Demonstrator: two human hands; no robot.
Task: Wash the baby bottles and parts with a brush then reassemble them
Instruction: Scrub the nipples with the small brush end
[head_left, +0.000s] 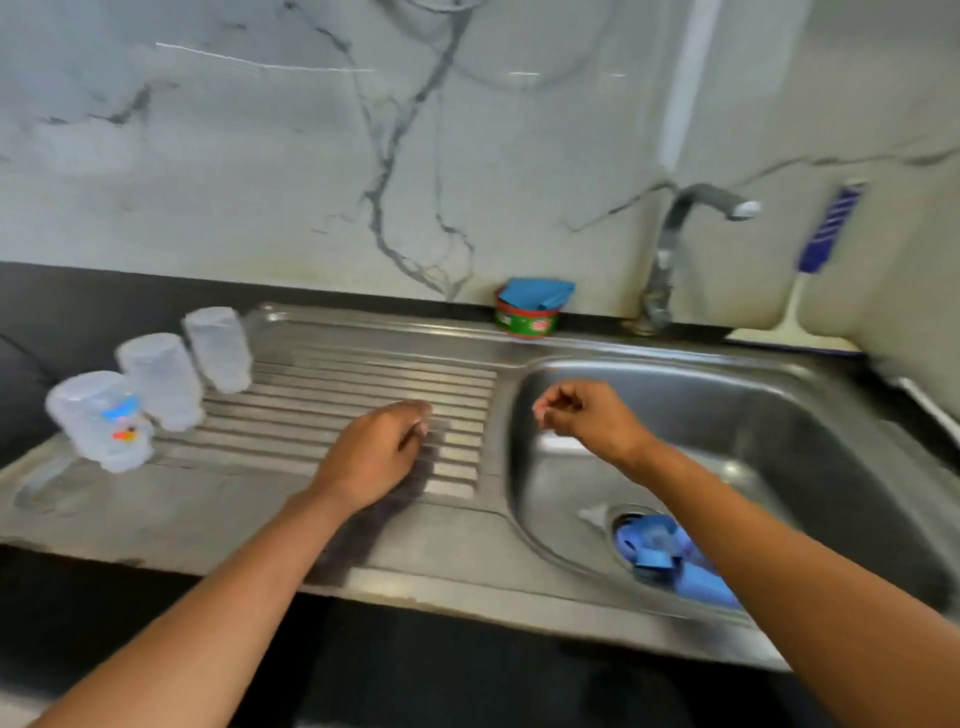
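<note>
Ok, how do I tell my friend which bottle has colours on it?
Find the steel sink, go left across its ribbed draining board to the row of three clear bottles at its left end. It is the bottle nearest the person, the only one with a blue and orange print; the middle bottle and the far bottle are plain.

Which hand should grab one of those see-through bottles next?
Left, probably. The left hand hangs over the ridged draining board, and the three bottles stand on that board's left end. The right hand is over the sink bowl, farther from them.
</note>
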